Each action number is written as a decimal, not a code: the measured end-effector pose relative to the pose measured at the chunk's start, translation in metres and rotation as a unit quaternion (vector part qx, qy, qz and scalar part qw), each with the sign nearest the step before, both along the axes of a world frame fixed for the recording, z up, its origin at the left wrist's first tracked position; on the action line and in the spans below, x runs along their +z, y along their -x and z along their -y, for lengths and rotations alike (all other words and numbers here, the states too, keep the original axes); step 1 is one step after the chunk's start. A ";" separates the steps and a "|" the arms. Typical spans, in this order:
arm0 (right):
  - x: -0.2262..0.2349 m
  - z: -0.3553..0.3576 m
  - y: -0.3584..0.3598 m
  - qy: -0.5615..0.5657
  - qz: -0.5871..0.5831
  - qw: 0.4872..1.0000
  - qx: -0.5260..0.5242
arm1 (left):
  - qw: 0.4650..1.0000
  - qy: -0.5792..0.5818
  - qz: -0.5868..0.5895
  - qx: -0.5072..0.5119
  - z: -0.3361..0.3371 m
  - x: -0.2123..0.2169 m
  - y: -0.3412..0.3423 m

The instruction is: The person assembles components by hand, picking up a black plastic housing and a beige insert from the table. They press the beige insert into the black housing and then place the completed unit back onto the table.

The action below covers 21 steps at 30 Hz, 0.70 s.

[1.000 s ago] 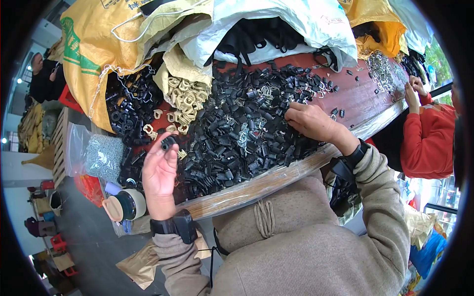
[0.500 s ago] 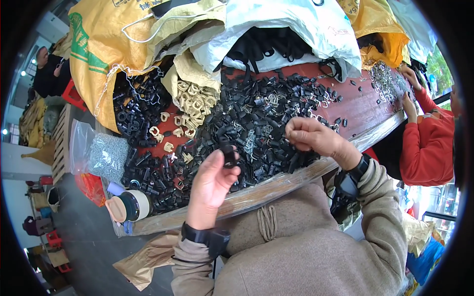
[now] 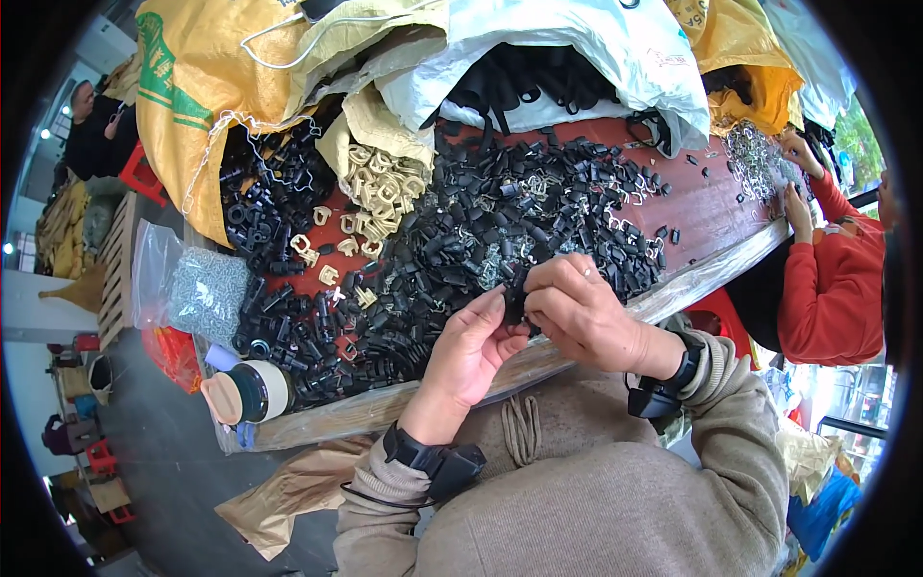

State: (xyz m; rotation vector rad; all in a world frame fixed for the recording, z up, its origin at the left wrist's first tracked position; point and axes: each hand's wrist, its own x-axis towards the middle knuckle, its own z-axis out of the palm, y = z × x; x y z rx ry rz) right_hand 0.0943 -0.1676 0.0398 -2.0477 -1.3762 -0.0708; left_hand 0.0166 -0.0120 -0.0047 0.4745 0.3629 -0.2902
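Note:
My left hand (image 3: 471,344) and my right hand (image 3: 582,313) meet above the table's near edge, both pinching one small black plastic buckle piece (image 3: 514,300) between their fingertips. Just behind them lies a big heap of black plastic buckle parts (image 3: 481,231) mixed with small metal clips on the red-brown table (image 3: 716,207). A smaller cluster of beige plastic parts (image 3: 380,192) lies further back to the left. Both wrists wear black bands.
Yellow sacks (image 3: 202,87) and a white sack (image 3: 586,48) of parts crowd the table's back. A clear bag of small metal pieces (image 3: 197,288) and a tape roll (image 3: 255,389) sit at the left. A person in a red sleeve (image 3: 827,279) works at the right end.
My left hand has come in from the left side of the heap to meet my right hand. My right hand has drawn back from the pile, and both now hold one black piece.

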 end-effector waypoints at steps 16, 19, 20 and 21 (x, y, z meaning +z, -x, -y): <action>0.002 0.003 0.010 0.028 -0.032 0.999 0.008 | 0.987 -0.149 0.020 -0.054 0.015 0.013 0.015; 0.004 0.005 0.011 0.049 -0.069 0.996 0.012 | 0.985 -0.159 0.015 -0.070 0.014 0.017 0.016; 0.004 0.005 0.012 0.050 -0.069 0.996 0.011 | 0.983 -0.166 0.014 -0.078 0.013 0.017 0.016; 0.004 0.005 0.012 0.057 -0.076 0.995 0.006 | 0.983 -0.165 0.014 -0.078 0.012 0.016 0.016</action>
